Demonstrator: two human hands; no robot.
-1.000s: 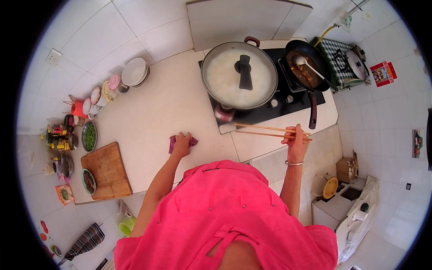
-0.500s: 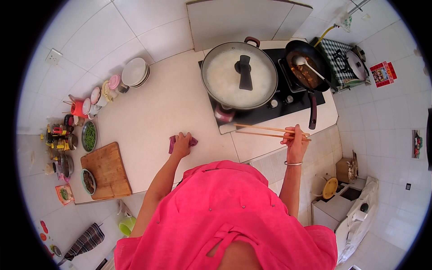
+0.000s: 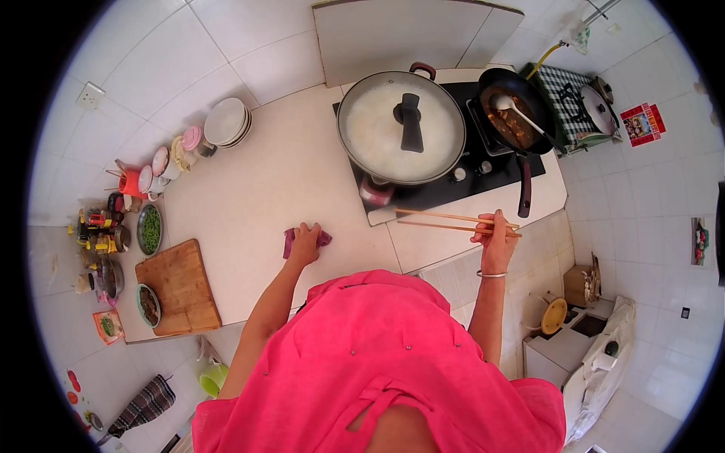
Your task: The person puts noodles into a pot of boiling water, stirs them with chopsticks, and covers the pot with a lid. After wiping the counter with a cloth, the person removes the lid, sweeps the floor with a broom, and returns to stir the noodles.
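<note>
On the pale counter, my left hand (image 3: 306,243) is closed over a folded purple cloth (image 3: 324,238). A pair of wooden chopsticks (image 3: 438,220) is gripped in my right hand (image 3: 495,235), their tips pointing left over the stove's front edge. Beyond them stands a large pan with a steamed glass lid (image 3: 370,128) on the black stove (image 3: 445,187). To its right, a dark frying pan (image 3: 526,185) holds brown sauce with pieces of food, and a ladle (image 3: 521,113) rests in it.
At the left lies a wooden cutting board (image 3: 181,287), a bowl of dark food (image 3: 147,305) overlapping its edge. Near it are a dish of green vegetables (image 3: 150,230) and several seasoning bottles (image 3: 102,232). Stacked white plates (image 3: 225,122) stand by the wall.
</note>
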